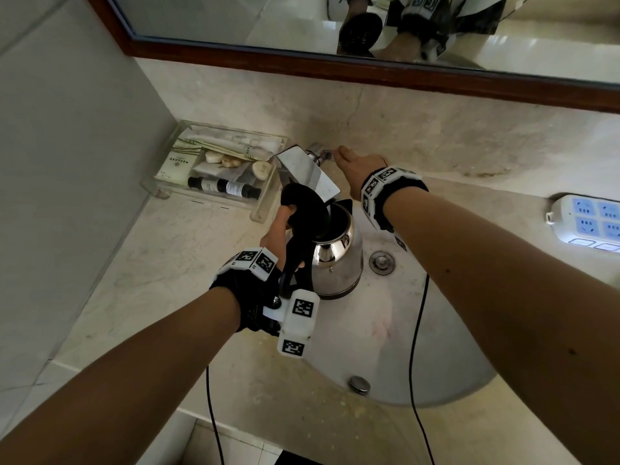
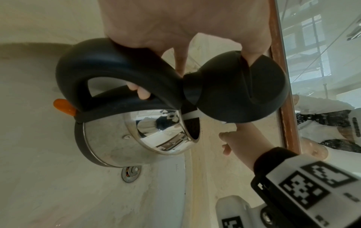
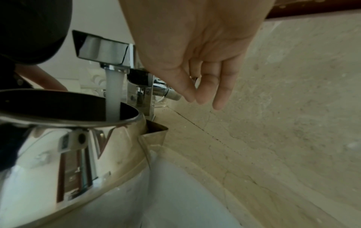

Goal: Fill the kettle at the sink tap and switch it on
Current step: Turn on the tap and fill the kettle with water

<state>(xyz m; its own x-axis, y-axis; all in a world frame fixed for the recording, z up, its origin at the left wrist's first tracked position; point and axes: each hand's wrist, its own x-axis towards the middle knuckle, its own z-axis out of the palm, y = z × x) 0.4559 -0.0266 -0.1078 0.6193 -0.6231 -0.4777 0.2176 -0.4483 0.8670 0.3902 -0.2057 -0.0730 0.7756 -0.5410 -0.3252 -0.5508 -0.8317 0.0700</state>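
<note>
My left hand point(image 1: 280, 229) is wrapped round the curved black plastic handle point(image 2: 121, 61) of the polished stainless-steel kettle point(image 1: 337, 260), with the thumb holding the round black hinged lid point(image 2: 240, 88) tipped back. The kettle hangs over the white oval basin point(image 1: 436, 347), its open mouth directly beneath the flat chrome tap spout point(image 1: 307, 171). In the right wrist view a white column of water point(image 3: 112, 94) falls from the spout into the mouth, close to the rim on the spout side. My right hand point(image 3: 197, 50) reaches to the small chrome tap lever point(image 3: 166, 91) at the back wall; its fingers are loosely extended, tips at the lever, clamped on nothing.

Risks, as I judge them:
- Overfilling. The water level inside is hidden from every view (the interior reads only as dark), so the moment to close the tap must be guessed.
- Splash. The stream runs near the rim; a small drift of my left wrist would send it down the outside, wetting the base contacts.
- Weight. The kettle grows heavier as it fills, and the thumb is busy with the lid.
- A wet kettle near the white and blue power strip point(image 1: 585, 223) on the marble counter point(image 1: 151, 263) at my right.
</note>
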